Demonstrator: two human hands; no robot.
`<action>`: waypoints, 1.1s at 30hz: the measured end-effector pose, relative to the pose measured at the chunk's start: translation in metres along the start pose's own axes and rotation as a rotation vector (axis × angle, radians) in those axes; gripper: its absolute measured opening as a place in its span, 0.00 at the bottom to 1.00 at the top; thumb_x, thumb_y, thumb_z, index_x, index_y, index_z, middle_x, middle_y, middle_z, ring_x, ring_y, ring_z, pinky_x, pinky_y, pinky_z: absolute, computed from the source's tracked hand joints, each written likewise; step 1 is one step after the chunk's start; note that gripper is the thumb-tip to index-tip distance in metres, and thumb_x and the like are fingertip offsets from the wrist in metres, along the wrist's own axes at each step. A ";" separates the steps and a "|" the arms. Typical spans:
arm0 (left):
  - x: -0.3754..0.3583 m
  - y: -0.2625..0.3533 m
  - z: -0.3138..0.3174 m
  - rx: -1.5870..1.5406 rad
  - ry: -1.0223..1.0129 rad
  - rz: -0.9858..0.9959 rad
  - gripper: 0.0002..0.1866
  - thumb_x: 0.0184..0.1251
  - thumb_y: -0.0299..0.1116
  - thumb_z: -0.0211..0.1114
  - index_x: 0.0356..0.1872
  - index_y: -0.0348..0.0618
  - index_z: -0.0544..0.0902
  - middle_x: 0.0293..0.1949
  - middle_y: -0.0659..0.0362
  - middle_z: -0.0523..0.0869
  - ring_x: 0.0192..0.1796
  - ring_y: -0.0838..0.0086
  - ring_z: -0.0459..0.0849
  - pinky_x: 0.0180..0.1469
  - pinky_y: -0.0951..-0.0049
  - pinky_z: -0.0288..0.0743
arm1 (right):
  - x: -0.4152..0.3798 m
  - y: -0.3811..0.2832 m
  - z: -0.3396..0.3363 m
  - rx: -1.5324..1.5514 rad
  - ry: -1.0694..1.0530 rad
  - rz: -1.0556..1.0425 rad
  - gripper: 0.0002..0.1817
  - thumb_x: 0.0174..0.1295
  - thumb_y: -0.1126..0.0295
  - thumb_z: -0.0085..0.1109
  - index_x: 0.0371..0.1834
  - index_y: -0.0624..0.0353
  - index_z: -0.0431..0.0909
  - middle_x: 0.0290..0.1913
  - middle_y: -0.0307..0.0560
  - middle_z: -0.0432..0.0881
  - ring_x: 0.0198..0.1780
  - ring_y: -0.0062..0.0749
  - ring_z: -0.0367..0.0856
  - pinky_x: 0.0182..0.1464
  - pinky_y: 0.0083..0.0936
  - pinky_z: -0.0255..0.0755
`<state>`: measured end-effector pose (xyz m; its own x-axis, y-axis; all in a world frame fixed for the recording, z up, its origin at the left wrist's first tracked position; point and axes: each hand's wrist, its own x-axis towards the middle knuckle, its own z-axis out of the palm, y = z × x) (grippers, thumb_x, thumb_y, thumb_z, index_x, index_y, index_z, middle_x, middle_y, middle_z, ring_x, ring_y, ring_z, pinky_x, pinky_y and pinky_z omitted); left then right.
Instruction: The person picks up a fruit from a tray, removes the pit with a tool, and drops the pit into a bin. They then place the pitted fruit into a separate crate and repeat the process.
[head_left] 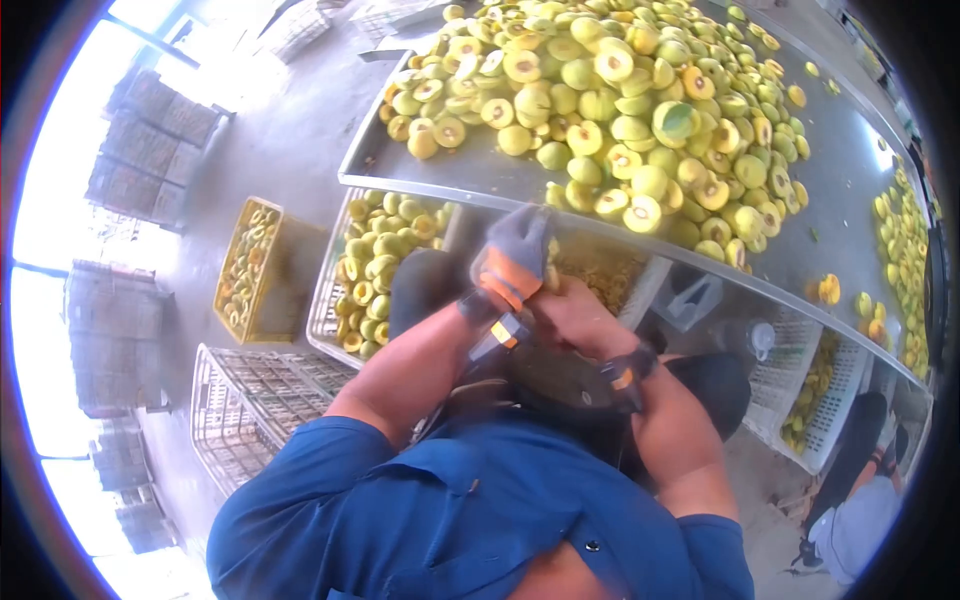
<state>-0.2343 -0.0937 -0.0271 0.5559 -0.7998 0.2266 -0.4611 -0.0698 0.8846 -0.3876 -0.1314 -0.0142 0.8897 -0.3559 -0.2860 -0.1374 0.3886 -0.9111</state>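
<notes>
My left hand [513,262] wears a grey and orange glove, its fingers closed together at the table's front edge. Right beside it, my bare right hand [572,318] is curled shut, thumb side toward the glove. A small yellowish bit shows between the two hands, too blurred to name; what either holds is hidden. Below them is a crate [648,292] with brownish-yellow pieces inside. Left of my gloved hand, a white crate [322,300] holds yellow-green fruit halves [375,255]. Beyond, a large heap of halved stone fruit [640,130], some with pits showing, covers much of the metal table [480,180].
A yellow crate of fruit pieces [240,215] and a white lattice crate [225,400] stand on the floor at left. Stacked crates [115,330] line the far left. White crates [835,400] sit under the table at right, near another person's leg [850,450].
</notes>
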 end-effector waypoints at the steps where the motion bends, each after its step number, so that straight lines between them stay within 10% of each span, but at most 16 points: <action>1: 0.006 -0.036 0.003 -0.102 -0.072 0.035 0.14 0.82 0.34 0.61 0.45 0.32 0.90 0.35 0.51 0.92 0.37 0.70 0.90 0.43 0.67 0.82 | -0.008 -0.021 -0.002 0.210 -0.137 0.290 0.12 0.77 0.64 0.59 0.34 0.53 0.73 0.23 0.34 0.68 0.18 0.21 0.65 0.21 0.28 0.62; 4: 0.016 -0.052 -0.012 -0.288 -0.307 0.230 0.10 0.77 0.31 0.64 0.40 0.35 0.88 0.34 0.51 0.91 0.36 0.66 0.90 0.42 0.65 0.83 | -0.016 -0.030 0.007 0.279 -0.241 0.311 0.13 0.77 0.66 0.56 0.32 0.52 0.69 0.23 0.33 0.65 0.18 0.21 0.63 0.21 0.28 0.60; 5: 0.014 -0.056 -0.012 -0.545 -0.356 -0.075 0.08 0.74 0.30 0.65 0.39 0.36 0.88 0.34 0.51 0.90 0.37 0.64 0.91 0.41 0.65 0.83 | -0.015 -0.031 0.008 0.276 -0.214 0.325 0.13 0.77 0.67 0.56 0.32 0.52 0.69 0.22 0.33 0.65 0.18 0.21 0.63 0.21 0.27 0.60; 9: 0.035 -0.045 -0.040 0.190 -0.071 0.430 0.10 0.57 0.22 0.72 0.42 0.38 0.89 0.37 0.53 0.91 0.42 0.59 0.92 0.47 0.65 0.84 | -0.012 -0.030 0.002 0.304 -0.146 0.335 0.11 0.76 0.67 0.56 0.32 0.52 0.70 0.21 0.34 0.66 0.18 0.22 0.64 0.20 0.27 0.60; 12: 0.047 -0.043 -0.088 0.405 0.117 0.510 0.16 0.62 0.20 0.68 0.52 0.35 0.89 0.45 0.50 0.93 0.48 0.57 0.93 0.54 0.68 0.86 | 0.010 0.010 -0.008 0.073 0.078 0.336 0.07 0.74 0.69 0.58 0.37 0.56 0.73 0.20 0.36 0.68 0.16 0.24 0.66 0.18 0.30 0.63; 18: 0.045 -0.100 -0.161 -0.340 0.225 -0.349 0.15 0.81 0.34 0.63 0.52 0.29 0.88 0.43 0.53 0.94 0.44 0.72 0.92 0.49 0.73 0.84 | 0.015 0.038 -0.013 -0.067 0.189 0.317 0.10 0.72 0.67 0.61 0.32 0.58 0.75 0.19 0.41 0.74 0.14 0.27 0.71 0.16 0.30 0.63; 26: -0.034 -0.225 -0.307 0.346 0.328 -0.475 0.17 0.77 0.41 0.67 0.47 0.38 0.94 0.39 0.58 0.95 0.39 0.73 0.91 0.41 0.72 0.82 | 0.029 0.044 -0.018 -0.151 0.233 0.279 0.12 0.73 0.66 0.62 0.34 0.59 0.74 0.17 0.38 0.73 0.13 0.24 0.71 0.16 0.28 0.66; 33: -0.116 -0.238 -0.344 0.999 0.174 -0.840 0.22 0.74 0.51 0.63 0.52 0.46 0.92 0.53 0.46 0.93 0.54 0.47 0.91 0.56 0.52 0.83 | 0.037 0.044 -0.012 -0.188 0.217 0.334 0.13 0.73 0.65 0.62 0.32 0.59 0.74 0.16 0.37 0.72 0.13 0.23 0.71 0.17 0.27 0.67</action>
<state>0.0488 0.2210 -0.1239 0.9684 -0.2156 -0.1252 -0.2014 -0.9725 0.1170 -0.3656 -0.1380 -0.0682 0.6735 -0.4150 -0.6117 -0.4968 0.3586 -0.7903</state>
